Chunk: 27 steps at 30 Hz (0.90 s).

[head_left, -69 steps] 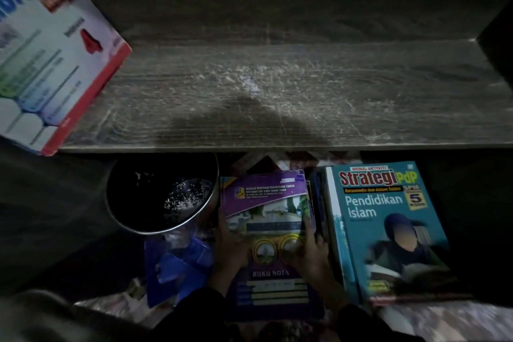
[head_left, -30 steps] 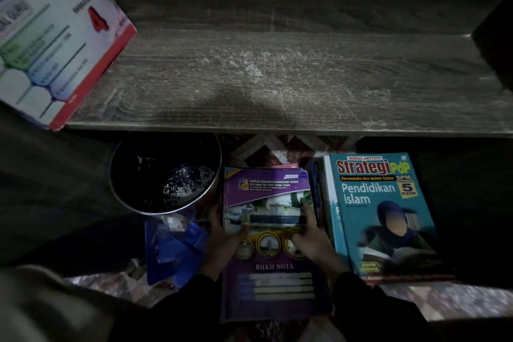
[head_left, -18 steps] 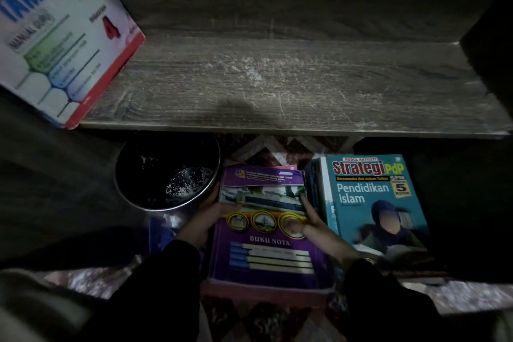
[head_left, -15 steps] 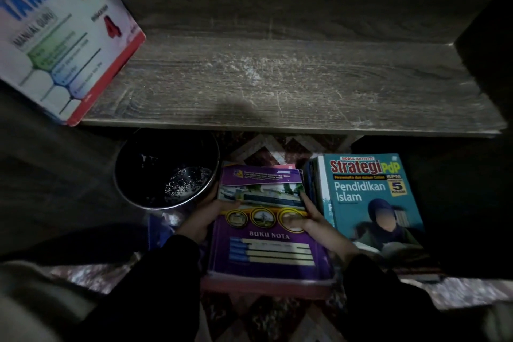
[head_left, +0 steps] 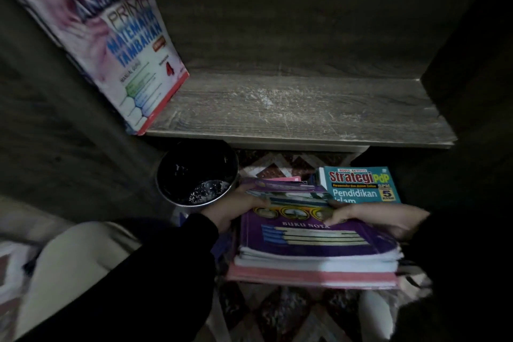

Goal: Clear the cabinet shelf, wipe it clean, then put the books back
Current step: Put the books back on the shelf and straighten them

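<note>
A person in dark sleeves grips a stack of books (head_left: 316, 264) from both sides in front of a dim wooden cabinet. The left hand (head_left: 236, 209) is clamped on the stack's left edge, thumb over the cover, and the right hand (head_left: 369, 216) is clamped on its right side, fingers spread across the purple notebook (head_left: 311, 233) on top (its cover reads "BUKU NOTA"). The stack sits below and in front of the cabinet shelf (head_left: 299, 111), whose scuffed, dusty board carries only a maths workbook (head_left: 122, 44) leaning against the left wall. A teal workbook (head_left: 361, 184) titled "Strategi PdP Pendidikan Islam" lies just behind the stack, partly hidden by it. A dark metal bowl (head_left: 197, 172) stands beside the left hand, over a patterned mat (head_left: 277, 314).
</note>
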Each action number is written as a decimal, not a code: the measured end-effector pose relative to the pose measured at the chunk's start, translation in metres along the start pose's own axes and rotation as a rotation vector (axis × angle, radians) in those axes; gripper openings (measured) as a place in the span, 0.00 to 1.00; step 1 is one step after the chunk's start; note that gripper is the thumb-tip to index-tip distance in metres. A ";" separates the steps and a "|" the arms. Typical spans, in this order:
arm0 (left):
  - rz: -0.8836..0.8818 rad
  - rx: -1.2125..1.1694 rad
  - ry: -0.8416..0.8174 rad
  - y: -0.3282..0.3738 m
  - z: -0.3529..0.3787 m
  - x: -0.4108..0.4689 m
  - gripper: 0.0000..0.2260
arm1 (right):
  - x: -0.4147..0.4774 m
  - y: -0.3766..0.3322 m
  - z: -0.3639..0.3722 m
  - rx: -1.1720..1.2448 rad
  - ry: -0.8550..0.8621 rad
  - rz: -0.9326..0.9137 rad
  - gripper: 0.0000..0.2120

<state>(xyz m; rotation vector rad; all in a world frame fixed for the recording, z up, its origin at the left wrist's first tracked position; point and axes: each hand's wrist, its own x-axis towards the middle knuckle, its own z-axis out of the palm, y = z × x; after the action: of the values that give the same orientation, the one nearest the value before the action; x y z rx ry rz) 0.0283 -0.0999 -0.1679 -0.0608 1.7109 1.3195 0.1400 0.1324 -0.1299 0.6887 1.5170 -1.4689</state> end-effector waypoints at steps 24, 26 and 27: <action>1.302 0.321 1.140 0.129 -0.115 -0.086 0.31 | 0.001 -0.269 0.052 -0.514 0.496 -1.262 0.67; 1.290 0.246 1.194 0.135 -0.126 -0.064 0.31 | 0.022 -0.293 0.048 -0.556 0.507 -1.263 0.66; 1.278 0.220 1.221 0.137 -0.130 -0.053 0.31 | 0.031 -0.304 0.046 -0.578 0.510 -1.262 0.66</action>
<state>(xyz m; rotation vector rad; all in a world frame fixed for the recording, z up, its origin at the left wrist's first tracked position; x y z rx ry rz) -0.0987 -0.1686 -0.0353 0.5569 3.1845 2.1966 -0.1276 0.0380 -0.0072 -0.4177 2.8884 -1.5497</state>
